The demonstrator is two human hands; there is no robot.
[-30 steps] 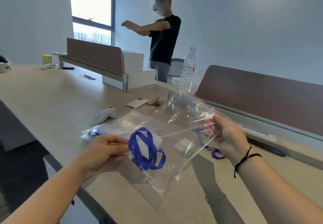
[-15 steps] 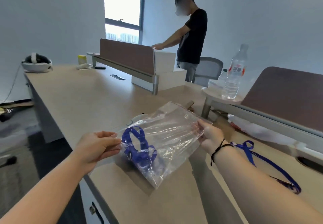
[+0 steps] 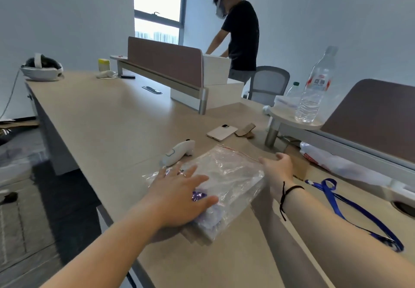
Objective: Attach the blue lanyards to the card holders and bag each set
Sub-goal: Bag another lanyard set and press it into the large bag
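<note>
Head cam showed the clear plastic bag [image 3: 226,175] lying flat on the bench [image 3: 107,121], near its front edge. Left hand [image 3: 179,195] was spread wide, fingers straight, palm pressing down on the near-left part of the bag. Through the plastic, beside the thumb, a patch of blue lanyard [image 3: 198,196] showed; the card holder inside couldn't be made out, too blurred. Right hand [image 3: 277,170] sat at the bag's right edge, fingers relaxed and extended, touching or just beside the plastic near the red seal line. Can't tell if it pinched anything; looked open.

Another blue lanyard [image 3: 350,206] lay loose on the bench to the right, well apart from the bag, not yet bagged. A white controller [image 3: 178,151] sat just behind the bag, a phone [image 3: 221,132] further back, a water bottle [image 3: 314,89] up on a small shelf. A second person [image 3: 241,38] stood at the far side, wearing a headset.

Judgement: this set looked about done, w/ the hands flattening and settling it. Risks from here:
- Bag sat close to the bench edge; a sideways push from the left palm could slide the slick plastic off.
- Whether the seal was shut couldn't be read; if open, pressing could squeeze the contents toward the mouth.
- Trapped air would leave the bag puffy if the palm lifted too early.
- The right forearm was near the loose lanyard; a sweep back could drag it.
</note>
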